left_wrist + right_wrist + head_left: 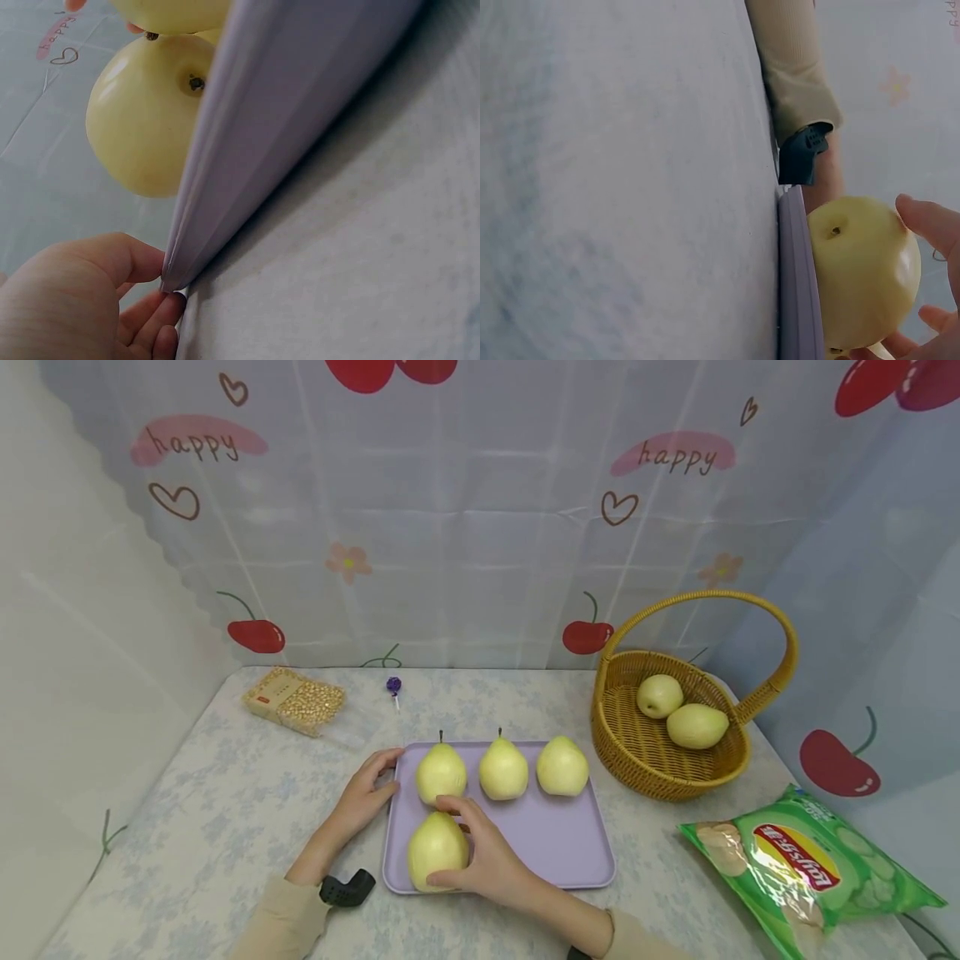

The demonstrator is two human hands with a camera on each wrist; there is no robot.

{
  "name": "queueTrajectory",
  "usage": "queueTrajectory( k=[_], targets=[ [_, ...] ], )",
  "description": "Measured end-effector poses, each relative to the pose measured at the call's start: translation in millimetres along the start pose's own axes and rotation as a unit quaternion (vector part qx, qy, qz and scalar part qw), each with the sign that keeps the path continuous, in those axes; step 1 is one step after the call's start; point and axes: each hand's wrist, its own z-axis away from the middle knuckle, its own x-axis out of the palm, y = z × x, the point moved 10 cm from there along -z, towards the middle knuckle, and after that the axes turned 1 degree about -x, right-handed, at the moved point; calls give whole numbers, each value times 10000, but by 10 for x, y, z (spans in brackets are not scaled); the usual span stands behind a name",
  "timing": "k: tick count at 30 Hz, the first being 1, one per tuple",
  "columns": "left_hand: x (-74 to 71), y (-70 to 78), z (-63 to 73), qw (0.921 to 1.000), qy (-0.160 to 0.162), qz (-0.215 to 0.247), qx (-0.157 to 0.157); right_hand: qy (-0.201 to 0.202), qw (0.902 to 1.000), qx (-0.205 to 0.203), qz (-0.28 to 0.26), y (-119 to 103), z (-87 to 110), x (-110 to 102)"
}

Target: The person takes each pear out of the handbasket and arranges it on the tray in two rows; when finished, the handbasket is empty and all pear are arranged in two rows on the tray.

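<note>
A lilac tray point(536, 852) lies on the table with several yellow-green pears on it. My left hand point(365, 797) is at the tray's far left corner; in the left wrist view, its thumb and fingers point(154, 319) pinch the rim there. At the near left of the tray, my right hand point(491, 856) grips a pear point(435, 852), thumb on the near side and fingers on the far side. That pear point(866, 274) rests on or just above the tray in the right wrist view. Behind it stand a left pear point(441, 772), a middle pear point(504, 770) and a right pear point(562, 767) in a row.
A wicker basket point(630, 760) with a tall handle and two pears stands right of the tray. Nearer lies a green chip bag point(810, 868). Far left are a bag of yellow kernels point(296, 700) and a purple lollipop point(393, 687). A printed curtain point(465, 527) hangs behind the table.
</note>
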Motion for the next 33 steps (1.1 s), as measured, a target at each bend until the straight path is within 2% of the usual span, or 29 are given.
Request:
queueTrajectory(
  k=[7, 18, 25, 33],
  targets=[
    [-1, -31, -12, 9999, -25, 43, 97, 9, 10000, 28, -75, -13, -3, -31],
    [13, -40, -14, 10000, 22, 44, 55, -114, 9994, 3, -317, -51, -8, -20],
    [13, -36, -16, 10000, 26, 44, 28, 91, 9995, -274, -133, -92, -5, -70],
    [-3, -52, -18, 10000, -11, 42, 89, 268, 9993, -163, -182, -62, -19, -116]
  ],
)
